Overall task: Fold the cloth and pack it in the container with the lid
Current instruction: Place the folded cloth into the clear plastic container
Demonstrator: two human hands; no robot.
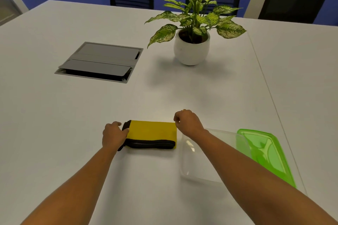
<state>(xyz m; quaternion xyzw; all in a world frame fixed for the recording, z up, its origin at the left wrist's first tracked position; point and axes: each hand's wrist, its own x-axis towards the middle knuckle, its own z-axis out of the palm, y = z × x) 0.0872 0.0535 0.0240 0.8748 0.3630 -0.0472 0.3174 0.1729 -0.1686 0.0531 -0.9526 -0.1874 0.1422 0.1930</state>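
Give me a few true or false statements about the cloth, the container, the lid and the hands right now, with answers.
1. The yellow cloth lies folded on the white table. True.
2. The cloth is inside the clear container. False: it lies left of it.
3. The green lid is sealed on the container. False: it rests off to its right side.
4. The left hand grips the cloth's left end. True.
5. The right hand holds the lid. False: it is at the cloth's right edge.
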